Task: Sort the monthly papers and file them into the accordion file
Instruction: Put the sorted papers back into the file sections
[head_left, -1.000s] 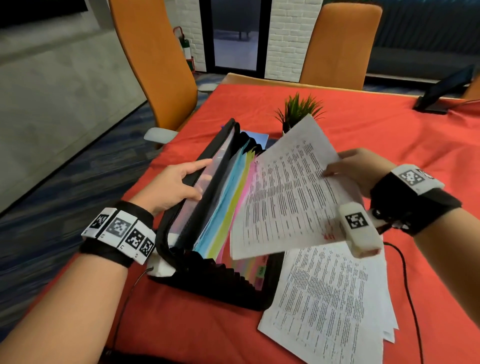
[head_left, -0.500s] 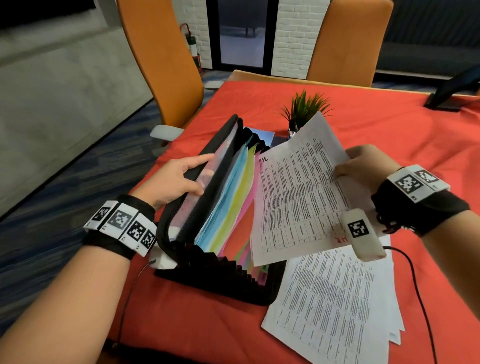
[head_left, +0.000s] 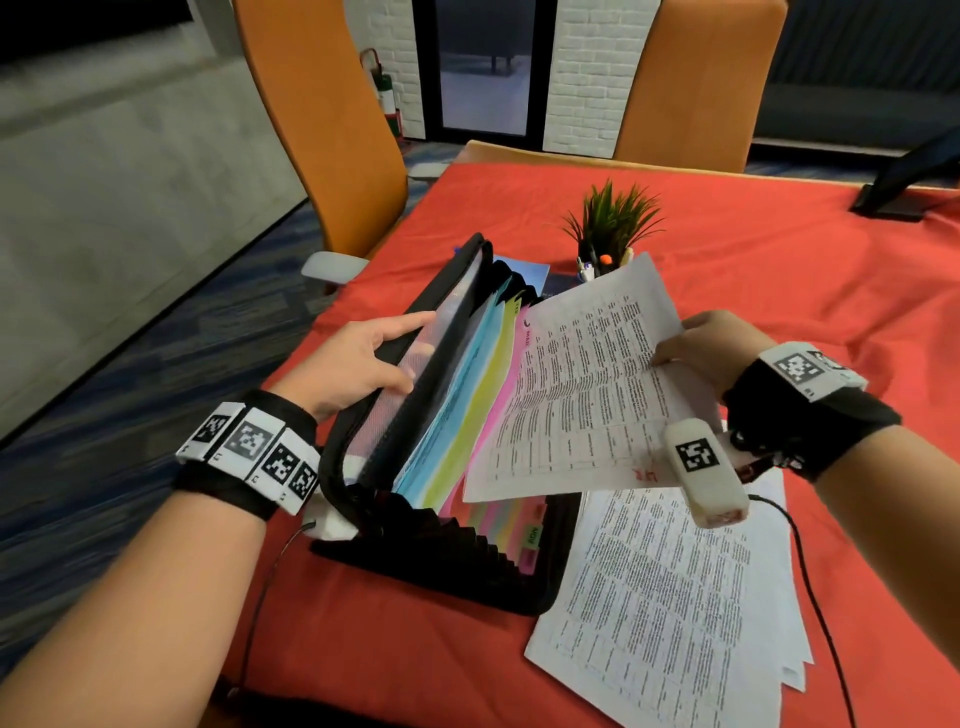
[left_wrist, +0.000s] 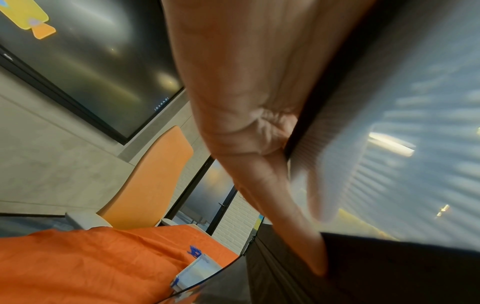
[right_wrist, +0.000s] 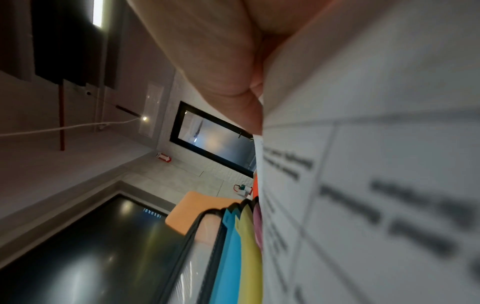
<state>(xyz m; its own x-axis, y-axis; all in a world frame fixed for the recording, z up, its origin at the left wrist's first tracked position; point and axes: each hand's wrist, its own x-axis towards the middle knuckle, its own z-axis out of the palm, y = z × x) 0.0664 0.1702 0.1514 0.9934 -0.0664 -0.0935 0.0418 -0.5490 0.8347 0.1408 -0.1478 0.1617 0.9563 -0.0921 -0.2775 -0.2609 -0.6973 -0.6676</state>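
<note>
A black accordion file (head_left: 441, 551) lies open on the red tablecloth, with blue, yellow and pink dividers (head_left: 467, 410) fanned out. My left hand (head_left: 358, 364) holds its front flap (left_wrist: 389, 123) back, thumb inside the clear mesh pocket and fingers outside. My right hand (head_left: 711, 348) pinches the right edge of a printed sheet (head_left: 587, 395) and holds it tilted over the file's pink dividers. In the right wrist view the sheet (right_wrist: 363, 185) fills the right side next to the dividers (right_wrist: 244, 246). A stack of printed papers (head_left: 675, 597) lies on the table right of the file.
A small potted plant (head_left: 613, 218) with pens beside it stands just behind the file. Two orange chairs (head_left: 322, 130) stand at the far side and left of the table. A dark stand (head_left: 904, 176) sits at the far right. The table's left edge drops to the floor.
The held sheet has swung from lying flatter above the file to standing steeper, its lower edge closer to the pink dividers. My left hand keeps the flap held back.
</note>
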